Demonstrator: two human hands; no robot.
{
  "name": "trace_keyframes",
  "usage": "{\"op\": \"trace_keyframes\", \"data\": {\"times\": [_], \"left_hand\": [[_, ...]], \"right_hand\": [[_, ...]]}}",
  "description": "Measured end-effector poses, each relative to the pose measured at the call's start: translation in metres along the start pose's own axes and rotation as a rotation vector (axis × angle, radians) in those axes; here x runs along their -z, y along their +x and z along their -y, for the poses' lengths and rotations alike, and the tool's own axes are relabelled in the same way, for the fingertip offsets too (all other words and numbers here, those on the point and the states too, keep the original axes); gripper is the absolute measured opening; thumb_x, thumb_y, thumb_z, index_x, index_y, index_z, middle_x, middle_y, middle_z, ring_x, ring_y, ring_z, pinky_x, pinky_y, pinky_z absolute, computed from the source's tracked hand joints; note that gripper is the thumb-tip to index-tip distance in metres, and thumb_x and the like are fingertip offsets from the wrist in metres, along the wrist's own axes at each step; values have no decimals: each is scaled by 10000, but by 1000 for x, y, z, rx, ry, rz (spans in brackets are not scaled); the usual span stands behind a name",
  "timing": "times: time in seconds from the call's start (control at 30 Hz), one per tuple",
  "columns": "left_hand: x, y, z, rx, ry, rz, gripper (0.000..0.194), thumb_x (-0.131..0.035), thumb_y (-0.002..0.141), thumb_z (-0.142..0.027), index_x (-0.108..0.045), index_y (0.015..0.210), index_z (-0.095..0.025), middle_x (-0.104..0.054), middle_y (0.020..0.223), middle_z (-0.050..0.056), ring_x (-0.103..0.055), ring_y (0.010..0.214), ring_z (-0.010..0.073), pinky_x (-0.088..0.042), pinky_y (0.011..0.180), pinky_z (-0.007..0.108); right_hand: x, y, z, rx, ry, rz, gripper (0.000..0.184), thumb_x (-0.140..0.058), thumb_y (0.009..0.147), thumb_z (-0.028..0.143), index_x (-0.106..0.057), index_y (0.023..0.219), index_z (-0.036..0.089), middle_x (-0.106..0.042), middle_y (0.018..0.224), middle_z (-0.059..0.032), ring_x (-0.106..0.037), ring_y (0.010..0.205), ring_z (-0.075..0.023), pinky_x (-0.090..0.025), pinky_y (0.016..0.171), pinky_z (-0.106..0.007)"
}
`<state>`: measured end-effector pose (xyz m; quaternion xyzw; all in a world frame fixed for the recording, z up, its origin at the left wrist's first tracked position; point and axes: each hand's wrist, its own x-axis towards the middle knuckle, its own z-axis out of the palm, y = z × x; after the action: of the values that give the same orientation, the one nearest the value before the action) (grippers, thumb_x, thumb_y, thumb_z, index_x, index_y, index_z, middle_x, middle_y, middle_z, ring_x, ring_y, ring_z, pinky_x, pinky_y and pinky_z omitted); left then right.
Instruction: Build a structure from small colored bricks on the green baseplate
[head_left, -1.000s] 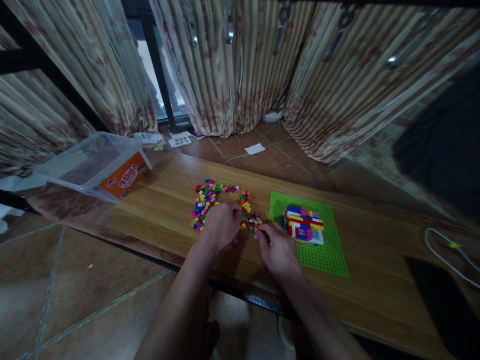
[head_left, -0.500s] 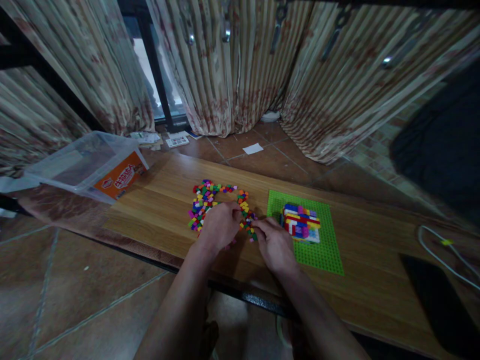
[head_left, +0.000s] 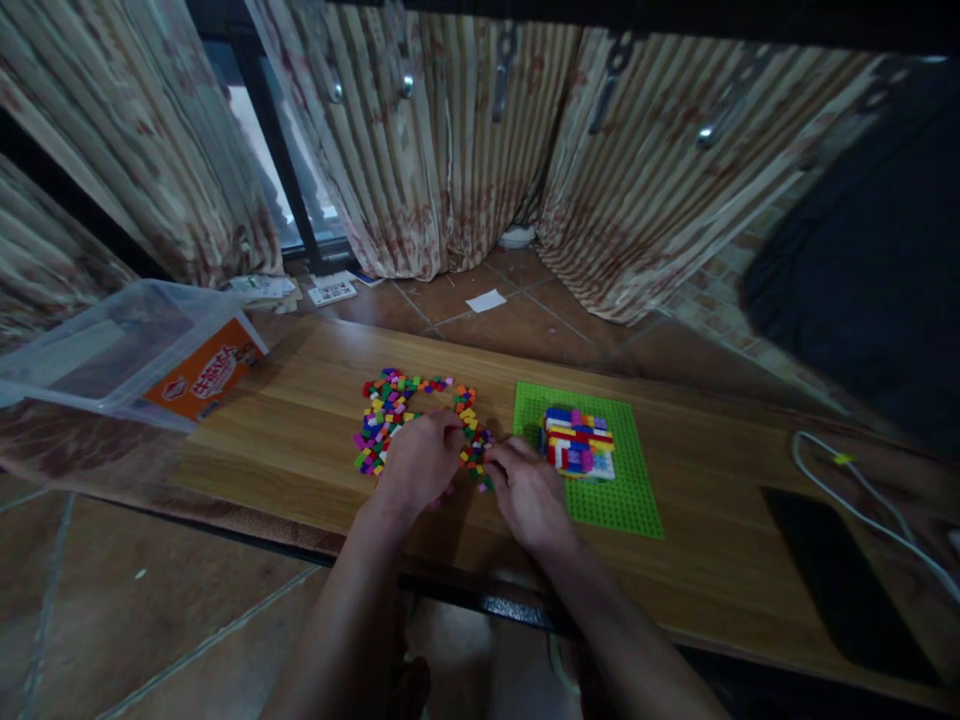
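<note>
Small toy bricks [head_left: 384, 420] in many colours lie in a loose ring on the wooden table. My left hand [head_left: 420, 462] is over the near side of the ring, fingers curled together; whatever they pinch is hidden. At the ring's right edge is my right hand [head_left: 529, 495], its thumb and fingertips drawn together close to the bricks. I cannot make out what is between them. Right of that hand, a blocky build of coloured bricks [head_left: 579, 442] sits on a green studded baseplate [head_left: 637, 500], with red and yellow rows across its top.
A clear plastic bin [head_left: 112, 350] with an orange label stands at the table's left end. A black flat object [head_left: 840, 580] and a white cable [head_left: 806, 470] lie to the right. Striped curtains [head_left: 427, 150] hang beyond the table, with papers [head_left: 334, 290] on the floor.
The whole view has shifted, so the table and its contents appear further left. Both hands stay at nearly the same place by the bricks, with little finger movement visible.
</note>
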<state>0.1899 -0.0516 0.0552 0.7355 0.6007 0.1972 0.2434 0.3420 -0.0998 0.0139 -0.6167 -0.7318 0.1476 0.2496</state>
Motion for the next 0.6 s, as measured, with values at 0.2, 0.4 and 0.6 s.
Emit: {"op": "trace_keyframes", "data": {"times": [0.2,0.4,0.6], "left_hand": [[-2,0,-2,-10,-19,19,257,-462,844,-247,-717,871,-222,-700,707,47,-633,635,174,-414,621,253],[-2,0,-14,-13,100,76,256,-448,855,-242,-703,861,-231,-687,722,25,-640,707,172,-434,644,252],[-9,3,-19,-52,95,59,248,-453,874,-236,-701,879,-223,-704,775,31,-636,722,163,-428,652,250]], "right_hand": [[15,-6,7,6,99,-73,147,-518,884,119,-635,839,195,-631,845,-42,-612,790,-172,-466,721,-278],[58,-23,-11,-73,358,-266,77,-567,872,209,-640,847,216,-642,758,13,-589,651,-122,-457,634,-238],[86,-35,-63,-226,440,-392,130,-634,842,334,-669,892,219,-688,809,-3,-641,703,-153,-503,674,-274]]}}
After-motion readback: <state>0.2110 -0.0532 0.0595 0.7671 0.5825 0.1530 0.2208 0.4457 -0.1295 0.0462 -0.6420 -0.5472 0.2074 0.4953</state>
